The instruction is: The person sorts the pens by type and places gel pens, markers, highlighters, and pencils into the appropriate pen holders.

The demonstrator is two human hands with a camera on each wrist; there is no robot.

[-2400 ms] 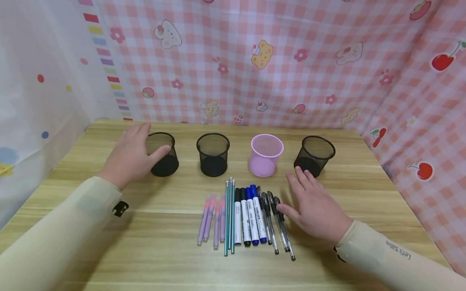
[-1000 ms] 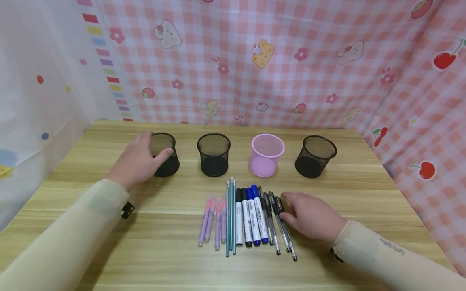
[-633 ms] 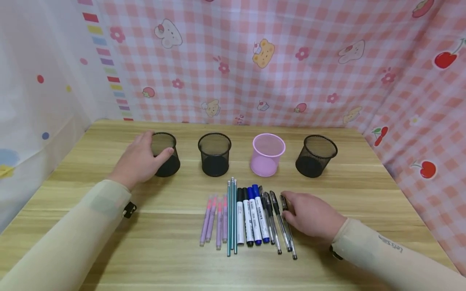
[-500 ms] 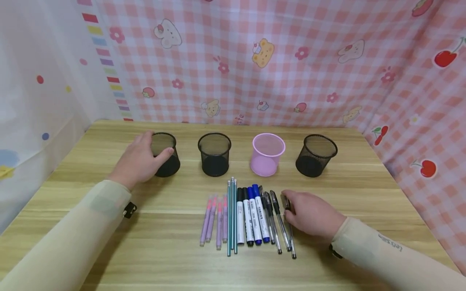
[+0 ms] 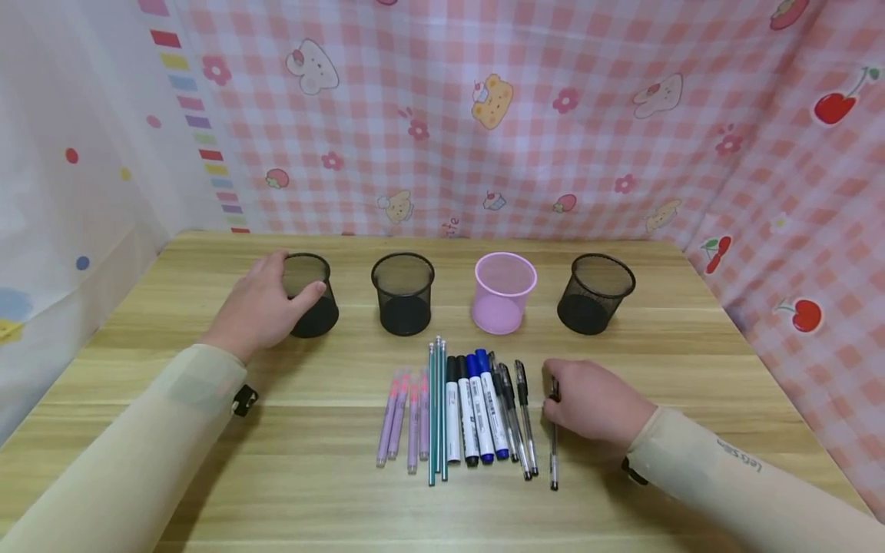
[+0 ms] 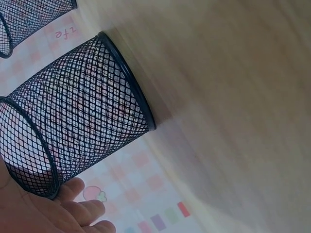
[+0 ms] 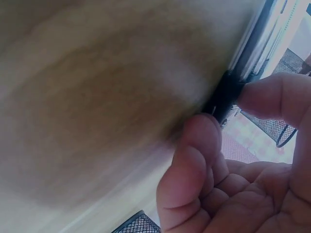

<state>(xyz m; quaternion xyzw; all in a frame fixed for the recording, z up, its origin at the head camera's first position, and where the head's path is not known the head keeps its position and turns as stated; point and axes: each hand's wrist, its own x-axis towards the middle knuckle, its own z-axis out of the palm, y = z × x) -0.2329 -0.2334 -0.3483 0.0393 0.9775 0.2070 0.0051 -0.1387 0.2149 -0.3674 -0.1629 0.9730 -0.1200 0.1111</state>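
Note:
My left hand [image 5: 259, 303] holds the leftmost black mesh pen holder [image 5: 319, 313] near its rim, with the thumb at the front. In the left wrist view, some fingers [image 6: 80, 208] show behind the rim of that upright holder. Between thumb and fingers, my right hand [image 5: 598, 399] pinches a clear gel pen [image 5: 554, 461] by its black-capped upper part. The pen's lower end points toward me, apart from the row. Just left of it lie several other gel pens [image 5: 523, 399]. In the right wrist view, the pinched pen [image 7: 226, 92] sits between thumb and fingertip.
Another black mesh holder [image 5: 405, 307], a pink holder [image 5: 500, 307] and a right-hand black holder [image 5: 589, 307] stand behind the pens. The row continues with blue and black markers [image 5: 470, 415], teal pencils [image 5: 437, 415] and pink-purple highlighters [image 5: 413, 430]. A checked curtain [image 5: 415, 92] hangs behind the wooden table [image 5: 332, 499].
My right hand came down from beside the right-hand holder, took the outermost gel pen and drew it rightward, away from the row. My left hand settled against the leftmost holder.

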